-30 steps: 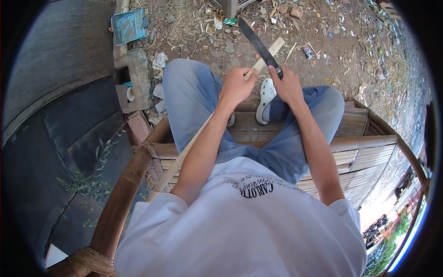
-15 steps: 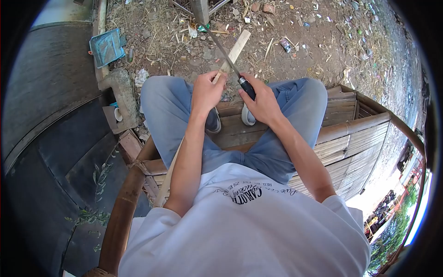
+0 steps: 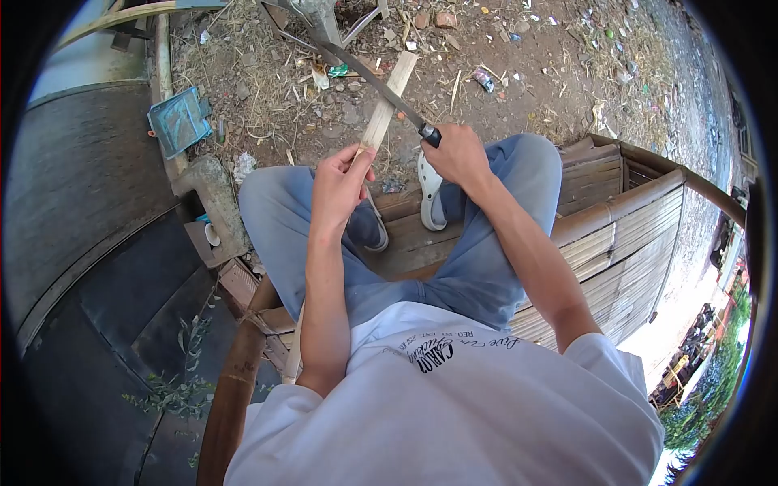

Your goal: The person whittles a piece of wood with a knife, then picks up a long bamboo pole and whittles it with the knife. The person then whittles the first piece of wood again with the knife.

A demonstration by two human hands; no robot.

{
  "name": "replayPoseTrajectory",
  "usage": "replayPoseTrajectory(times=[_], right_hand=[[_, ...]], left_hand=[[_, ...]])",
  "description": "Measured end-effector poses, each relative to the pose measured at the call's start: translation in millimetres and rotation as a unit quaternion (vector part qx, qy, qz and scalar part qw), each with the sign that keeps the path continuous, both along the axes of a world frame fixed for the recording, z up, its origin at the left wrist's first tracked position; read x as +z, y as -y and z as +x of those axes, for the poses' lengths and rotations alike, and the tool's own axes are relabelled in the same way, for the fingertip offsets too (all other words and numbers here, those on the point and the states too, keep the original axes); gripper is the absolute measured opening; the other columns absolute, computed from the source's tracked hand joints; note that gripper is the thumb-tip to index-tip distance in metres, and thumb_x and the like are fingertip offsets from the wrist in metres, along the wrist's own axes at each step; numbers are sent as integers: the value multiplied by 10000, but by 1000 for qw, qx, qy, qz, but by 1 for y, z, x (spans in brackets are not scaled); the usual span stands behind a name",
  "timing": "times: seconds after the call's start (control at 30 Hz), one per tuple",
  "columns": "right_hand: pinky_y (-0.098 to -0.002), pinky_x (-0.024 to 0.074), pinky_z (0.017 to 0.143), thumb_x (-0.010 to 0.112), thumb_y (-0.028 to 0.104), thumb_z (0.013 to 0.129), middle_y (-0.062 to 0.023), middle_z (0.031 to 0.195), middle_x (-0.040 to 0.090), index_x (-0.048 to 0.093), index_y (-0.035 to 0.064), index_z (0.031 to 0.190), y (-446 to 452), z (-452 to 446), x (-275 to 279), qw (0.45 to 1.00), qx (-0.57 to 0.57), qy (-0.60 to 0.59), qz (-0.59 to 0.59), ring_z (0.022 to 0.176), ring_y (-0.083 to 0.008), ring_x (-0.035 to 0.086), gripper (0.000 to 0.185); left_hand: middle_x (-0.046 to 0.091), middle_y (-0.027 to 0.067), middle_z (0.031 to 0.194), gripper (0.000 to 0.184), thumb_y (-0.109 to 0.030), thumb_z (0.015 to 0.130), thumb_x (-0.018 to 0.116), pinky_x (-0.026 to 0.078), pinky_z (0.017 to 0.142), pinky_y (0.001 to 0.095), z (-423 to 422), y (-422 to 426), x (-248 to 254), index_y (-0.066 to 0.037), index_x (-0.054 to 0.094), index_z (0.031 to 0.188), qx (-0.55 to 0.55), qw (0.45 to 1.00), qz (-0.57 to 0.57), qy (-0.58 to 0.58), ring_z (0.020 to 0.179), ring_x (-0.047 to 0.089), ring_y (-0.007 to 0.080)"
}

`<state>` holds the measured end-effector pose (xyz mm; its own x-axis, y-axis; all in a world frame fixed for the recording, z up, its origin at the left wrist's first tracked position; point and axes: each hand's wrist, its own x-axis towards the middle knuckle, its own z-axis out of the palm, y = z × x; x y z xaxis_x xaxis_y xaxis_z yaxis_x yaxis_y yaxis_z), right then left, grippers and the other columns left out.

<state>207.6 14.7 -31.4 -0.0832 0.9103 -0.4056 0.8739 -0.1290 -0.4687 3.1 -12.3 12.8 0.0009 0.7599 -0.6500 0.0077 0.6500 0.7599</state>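
My left hand [image 3: 340, 188] pinches a pale, flat bamboo strip [image 3: 390, 99] between thumb and fingers. The strip points away from me, and its near part runs back beneath my left forearm. My right hand [image 3: 459, 159] is closed round the black handle [image 3: 430, 135] of a long knife [image 3: 369, 76]. The knife's blade slants up to the left and crosses the strip beyond my left fingers. Whether the edge bites into the strip cannot be made out. The blade's far tip lies in front of a grey post-like stand [image 3: 318, 18].
I sit on a bamboo bench [image 3: 596, 235], knees apart, in white-soled shoes [image 3: 432, 194]. Dirt ground [image 3: 519, 89] ahead holds straw, stones and litter. A blue plastic tray [image 3: 180, 121] lies to the left, near a concrete block [image 3: 207, 182] and dark panels [image 3: 81, 324].
My left hand has drawn back towards me, exposing more of the strip. The knife now crosses the strip farther from my left fingers. Both hands keep their hold; the view has shifted slightly.
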Motion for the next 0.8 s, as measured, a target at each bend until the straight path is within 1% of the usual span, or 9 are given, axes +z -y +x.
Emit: replayPoseTrajectory(times=[0.07, 0.1, 0.2, 0.27, 0.33, 0.47, 0.53, 0.63, 0.8], right_hand=[[-500, 513, 695, 630, 223, 794, -238, 697, 631, 645, 16, 772, 3, 0, 5, 995, 80, -65, 15, 708, -426, 632, 208], [-503, 512, 688, 621, 224, 796, -237, 691, 628, 643, 18, 764, 3, 1, 11, 993, 113, -37, 18, 696, -423, 633, 210], [-502, 512, 688, 613, 224, 793, -238, 685, 624, 641, 28, 760, -28, 13, 10, 997, 70, 8, 23, 685, -421, 631, 200], [-498, 541, 730, 618, 226, 768, -218, 730, 658, 675, 34, 835, -35, 19, 5, 998, 67, 10, 0, 727, -409, 655, 211], [-498, 543, 725, 616, 233, 772, -206, 728, 663, 684, 56, 848, -33, 18, 7, 990, 140, -10, 24, 724, -398, 659, 205], [-505, 540, 721, 570, 230, 797, -189, 742, 670, 696, 101, 853, -53, 30, 13, 984, 172, 35, 39, 722, -385, 662, 189], [-501, 543, 731, 555, 250, 803, -197, 768, 675, 696, 85, 860, -58, 30, 0, 984, 171, 54, 19, 744, -391, 666, 225], [-486, 548, 758, 563, 282, 798, -245, 815, 677, 684, 10, 860, -85, 48, -27, 997, 13, 73, -15, 791, -417, 670, 303], [-488, 532, 755, 567, 292, 813, -273, 803, 661, 672, -30, 863, -77, 55, -16, 996, -54, 64, 14, 786, -427, 661, 342]], left_hand=[[549, -21, 617, 256, -261, 938, 608, 311, 396, 197, -2, -1, 2, -18, 687, 960, -3, 1000, 7, 2, 437, 445, 30], [549, -22, 618, 254, -262, 938, 609, 308, 393, 195, -3, 1, 3, -22, 687, 965, 5, 1000, -4, 11, 438, 446, 27], [552, -23, 624, 254, -265, 939, 612, 306, 392, 191, -2, 0, 2, -26, 689, 979, 2, 1000, 1, 17, 441, 446, 23], [555, -24, 629, 256, -267, 940, 615, 307, 392, 189, -2, 4, 5, -28, 691, 987, -9, 1000, 13, 12, 442, 446, 21], [556, -24, 636, 254, -265, 942, 613, 305, 399, 183, -5, 3, 8, -29, 692, 997, 6, 1000, -4, 25, 446, 449, 19], [557, -23, 636, 246, -258, 945, 609, 306, 397, 176, 1, -1, 3, -29, 689, 989, -2, 1000, 0, 22, 443, 454, 19], [555, -22, 633, 253, -257, 945, 609, 307, 390, 172, 2, -6, 2, -29, 690, 1017, 9, 1000, 5, 19, 438, 453, 20], [556, -22, 632, 272, -256, 945, 609, 310, 386, 169, -1, 2, -1, -29, 686, 1073, -15, 999, -42, 29, 434, 448, 20], [561, -23, 632, 273, -262, 945, 608, 312, 387, 173, -2, 0, 13, -34, 692, 1068, -9, 1000, 5, 17, 436, 446, 17]])
